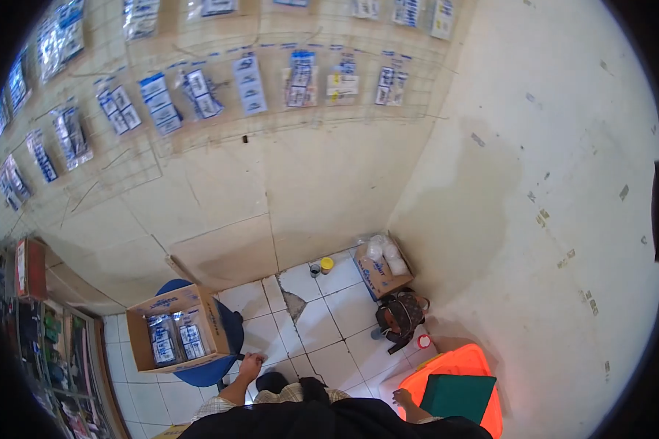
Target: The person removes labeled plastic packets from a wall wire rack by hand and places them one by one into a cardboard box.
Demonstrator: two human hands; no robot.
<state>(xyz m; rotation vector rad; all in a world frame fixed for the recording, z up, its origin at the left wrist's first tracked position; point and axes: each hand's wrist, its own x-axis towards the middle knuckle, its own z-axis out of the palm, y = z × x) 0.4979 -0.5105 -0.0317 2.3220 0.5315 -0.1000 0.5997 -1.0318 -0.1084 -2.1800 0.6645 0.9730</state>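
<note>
My left hand (252, 365) is low in the view, just right of a blue chair (198, 376). Its fingers look curled together by a dark part at the chair's edge; what they hold, if anything, is too small to make out. On the chair sits an open cardboard box (140, 356) with packs of blue-and-white packets (162, 340) inside. My right hand (402, 398) hangs at the left side of an orange bin (470, 356), fingers loosely apart and nothing visible in them. A dark green flat panel (455, 397) lies over the bin.
Bagged packets (250, 84) hang on a wire rack along the wall. A small carton (379, 282) with white bundles, a yellow-lidded jar (327, 263) and a brown patterned bag (403, 314) stand on the tiled floor. Shelving (62, 351) lines the left side.
</note>
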